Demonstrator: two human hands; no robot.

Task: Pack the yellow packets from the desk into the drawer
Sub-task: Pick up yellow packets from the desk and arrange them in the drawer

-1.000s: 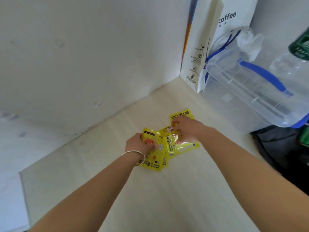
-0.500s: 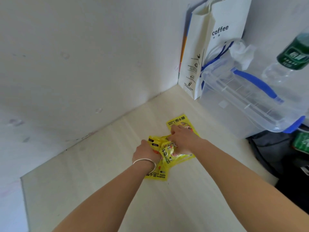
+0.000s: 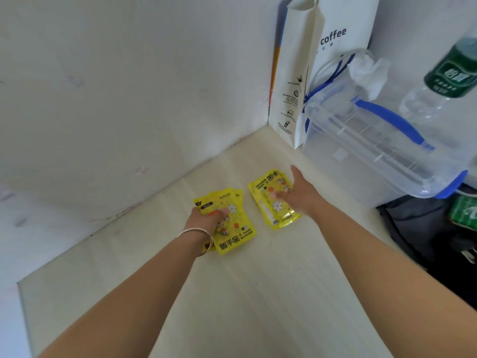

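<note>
Left hand (image 3: 206, 218) and right hand (image 3: 300, 196) are each resting on a stack of packets on the desk (image 3: 258, 293).

The left hand is gripping the left stack of yellow packets (image 3: 232, 228), fingers curling over its upper half; the right hand is lying on the right stack of yellow packets (image 3: 268, 202), which is sitting at 3 o'clock from the left one, near but apart; its fingers are blurred but seem flat and spread, thumb pointing toward 12; a white coffee bag (image 3: 333, 60) is standing at 1 o'clock from the stacks; a clear plastic box (image 3: 361, 156) is sitting at 2 o'clock.
</note>
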